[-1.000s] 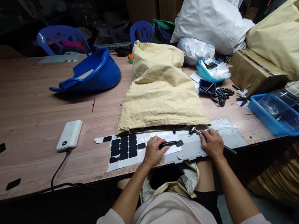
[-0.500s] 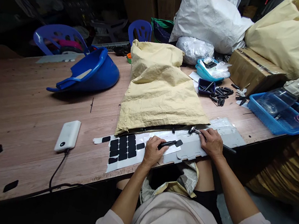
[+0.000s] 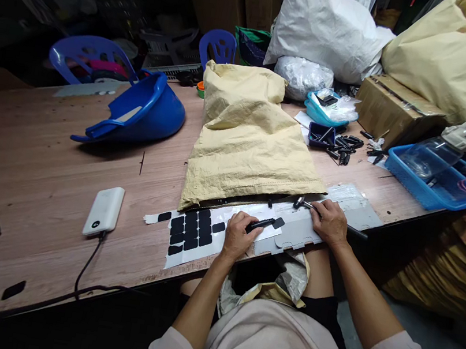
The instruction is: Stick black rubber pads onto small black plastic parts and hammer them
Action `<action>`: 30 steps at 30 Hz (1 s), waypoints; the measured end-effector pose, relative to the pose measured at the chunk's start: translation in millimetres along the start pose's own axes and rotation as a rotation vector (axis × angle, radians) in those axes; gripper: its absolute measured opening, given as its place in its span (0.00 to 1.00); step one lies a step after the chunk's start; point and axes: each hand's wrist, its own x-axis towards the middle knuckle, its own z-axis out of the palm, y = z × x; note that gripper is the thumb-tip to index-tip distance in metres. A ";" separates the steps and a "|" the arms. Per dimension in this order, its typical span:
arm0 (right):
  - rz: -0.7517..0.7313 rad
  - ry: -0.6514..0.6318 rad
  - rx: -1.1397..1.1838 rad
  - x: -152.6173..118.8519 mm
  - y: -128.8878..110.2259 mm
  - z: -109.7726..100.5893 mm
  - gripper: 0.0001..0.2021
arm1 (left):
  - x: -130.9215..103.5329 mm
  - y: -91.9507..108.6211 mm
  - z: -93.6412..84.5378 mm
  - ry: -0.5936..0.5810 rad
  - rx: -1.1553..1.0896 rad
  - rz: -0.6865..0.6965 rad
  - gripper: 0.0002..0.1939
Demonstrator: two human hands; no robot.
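Note:
My left hand [image 3: 238, 234] is closed on a slim black pen-like tube [image 3: 262, 224]. The tube's tip touches or lies just over a black rounded patch [image 3: 279, 223] at the edge of white paper. To the right, my right hand [image 3: 329, 223] grips a small hammer [image 3: 299, 202]; its metal head points left and its dark handle sticks out behind the hand. Under the right hand lies a grey board [image 3: 298, 231]. A white backing sheet [image 3: 179, 258] with several black rounded patches is left of my left hand. A small black piece [image 3: 270, 204] sits beyond the tube.
A yellow sack [image 3: 256, 137] lies just beyond the hands. On the left are a blue scoop-like basin [image 3: 151, 107] and a white power bank [image 3: 104, 210] with a cable. Loose black tubes [image 3: 344, 150], a blue basket [image 3: 435, 196] and a cardboard box [image 3: 400, 109] are at right.
The view has shifted very slightly. Both hands, the black tube and the hammer keep the same places.

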 end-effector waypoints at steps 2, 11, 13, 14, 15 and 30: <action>0.000 0.004 -0.003 0.0 0.0 0.3 0.14 | -0.1 -0.4 0.3 0.000 -0.003 0.003 0.07; 0.004 0.009 -0.005 0.1 -0.4 0.3 0.15 | -0.2 -0.3 0.3 -0.004 0.000 0.001 0.07; 0.007 0.006 0.001 0.0 -0.3 0.4 0.15 | -0.2 -0.3 0.2 -0.005 0.002 0.001 0.07; 0.010 0.004 0.002 0.0 -0.3 0.5 0.14 | -0.1 -0.3 0.1 -0.005 0.003 0.001 0.07; 0.012 0.004 0.003 0.0 -0.3 0.6 0.14 | -0.1 -0.3 0.0 -0.005 0.005 0.001 0.07; 0.002 -0.003 0.001 -0.3 0.3 0.2 0.14 | -0.4 -0.8 0.2 -0.009 0.005 0.003 0.07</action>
